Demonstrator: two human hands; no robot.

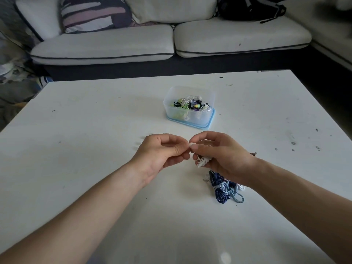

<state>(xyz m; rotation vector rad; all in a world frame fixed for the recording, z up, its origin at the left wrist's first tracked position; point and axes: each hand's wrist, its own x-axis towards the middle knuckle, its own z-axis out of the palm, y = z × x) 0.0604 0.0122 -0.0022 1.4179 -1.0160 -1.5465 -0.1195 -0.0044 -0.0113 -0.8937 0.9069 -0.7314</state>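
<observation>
Both hands meet above the middle of the white table. My right hand grips a small bundle of white earphone cable, coiled and wrapped round itself. My left hand pinches the free white end of that cable between thumb and forefinger, right against the right hand's fingertips. Below the right hand a tangle of dark blue, light blue and white cables lies on the table. A clear plastic box with a blue base stands farther back and holds several tangled earphones in white, black, green and purple.
A pale grey sofa with dark piping runs along the far side of the table. A striped cushion and a black bag lie on it. Cluttered items sit on the floor at the left. Small dark specks dot the table's right part.
</observation>
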